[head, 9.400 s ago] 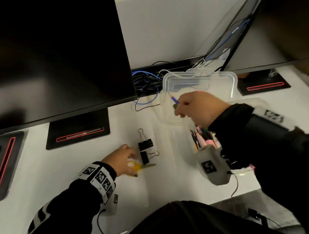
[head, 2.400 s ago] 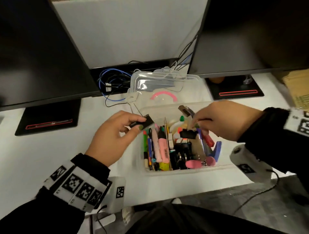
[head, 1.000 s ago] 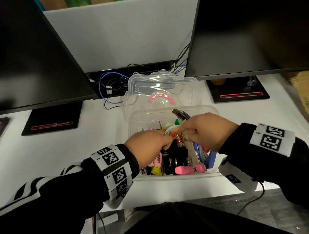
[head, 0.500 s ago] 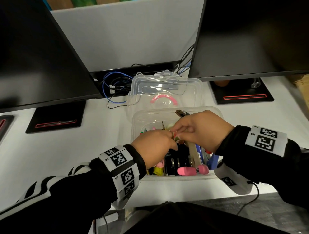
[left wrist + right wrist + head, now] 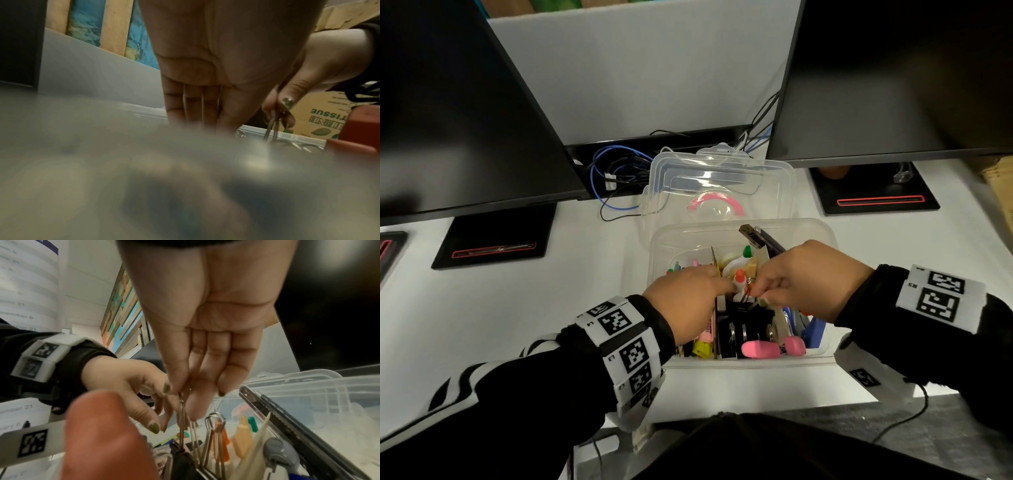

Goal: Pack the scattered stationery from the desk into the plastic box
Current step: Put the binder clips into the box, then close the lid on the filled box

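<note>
Stationery fills the plastic box [image 5: 822,353] at the near edge of the white counter [image 5: 524,308]: highlighters, glue bottles, a utility knife [image 5: 292,423] leaning on the far wall, black binder clips [image 5: 743,325] packed upright in the middle. Both hands are down among them. The right hand [image 5: 808,281] pinches the wire handles of one binder clip [image 5: 182,449] between thumb and fingertips [image 5: 174,386], its grip clamped together on the wire; that clip sits directly below the fingers, its black body already wedged between its neighbours. The left hand [image 5: 688,305] reaches in just beside it, fingers loosely bent near the same wires, and whether it holds anything I cannot tell. The step in hand looks like seating this clip, with no loose items visible on the counter, so packing seems nearly finished. Next would likely be letting go of the wires, lifting both hands out, and bringing over the clear lid [image 5: 722,185] lying behind the box.
</note>
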A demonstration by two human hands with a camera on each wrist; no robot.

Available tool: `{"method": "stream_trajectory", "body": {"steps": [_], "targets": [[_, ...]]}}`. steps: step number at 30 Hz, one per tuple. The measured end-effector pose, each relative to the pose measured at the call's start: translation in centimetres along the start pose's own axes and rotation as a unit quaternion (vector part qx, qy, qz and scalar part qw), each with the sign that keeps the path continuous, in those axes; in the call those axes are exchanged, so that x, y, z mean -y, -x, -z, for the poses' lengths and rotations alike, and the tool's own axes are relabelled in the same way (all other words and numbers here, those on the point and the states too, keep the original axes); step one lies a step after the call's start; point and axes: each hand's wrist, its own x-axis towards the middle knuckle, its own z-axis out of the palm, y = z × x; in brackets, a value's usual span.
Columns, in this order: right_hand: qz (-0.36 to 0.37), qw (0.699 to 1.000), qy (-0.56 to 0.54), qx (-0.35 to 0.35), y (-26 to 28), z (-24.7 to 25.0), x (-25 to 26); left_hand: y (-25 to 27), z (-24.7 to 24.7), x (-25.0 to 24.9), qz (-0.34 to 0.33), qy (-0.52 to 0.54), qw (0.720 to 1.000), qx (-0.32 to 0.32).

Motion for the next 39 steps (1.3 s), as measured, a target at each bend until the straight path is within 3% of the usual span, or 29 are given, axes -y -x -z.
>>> {"method": "stream_trajectory", "body": {"steps": [11,25,29,32,36,39], "targets": [[0.014,0.994,-0.017,0.107,1.0,-0.8,0.4,-0.2,-0.6,-0.2,-0.049,-0.052,0.994,0.078],[-0.021,0.999,0.022,0.016,1.0,-0.3,-0.4,0.2,0.0,-0.1,-0.034,-0.047,0.995,0.084],[-0.079,0.995,-0.008,-0.065,1.0,1.3,-1.6,0.9,0.7,0.3,-0.012,-0.021,0.999,0.04],[-0.124,0.985,-0.04,-0.115,0.9,3.0,-3.4,1.8,1.7,1.2,0.01,0.022,0.999,-0.042],[-0.235,0.965,-0.078,-0.089,0.8,4.1,-6.9,3.2,1.9,3.8,0.078,0.062,0.983,-0.152],[-0.333,0.937,-0.105,-0.013,0.6,3.3,-8.7,4.4,1.0,5.9,0.134,0.074,0.98,-0.127]]}}
